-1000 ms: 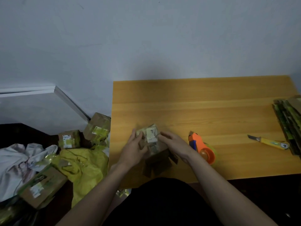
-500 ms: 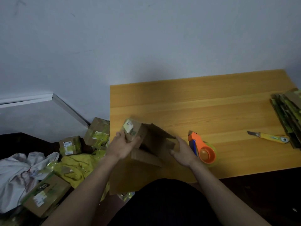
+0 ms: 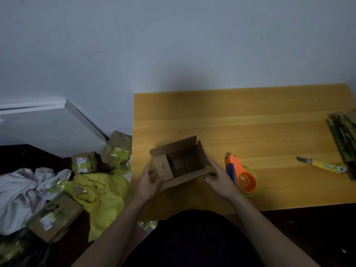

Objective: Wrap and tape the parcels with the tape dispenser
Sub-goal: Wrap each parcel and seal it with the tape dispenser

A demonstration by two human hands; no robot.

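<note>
Pale grey wall [image 3: 173,45] filled the upper half of the frame, plain and matte, above a smooth honey-coloured wooden counter [image 3: 250,116] with long straight grain. Near the counter's lower left edge stood an open cardboard box [image 3: 180,163], brown and corrugated, its flaps raised and its inside dim. The left hand [image 3: 148,182] gripped the box's left flap, fingers curled round the cardboard. The right hand [image 3: 218,180] held the box's lower right corner, fingers bent against the flap. Just right of that hand lay the tape dispenser [image 3: 240,174], orange plastic with a rounded hub and a yellowish roll. Farther right rested a slim yellow utility knife [image 3: 321,165], touching or nearly touching a stack of flattened cardboard [image 3: 342,139] at the right edge. On the dark floor at lower left lay taped parcels [image 3: 82,164] with white labels, a crumpled yellow bag [image 3: 102,193] and rumpled white cloth [image 3: 23,189].
</note>
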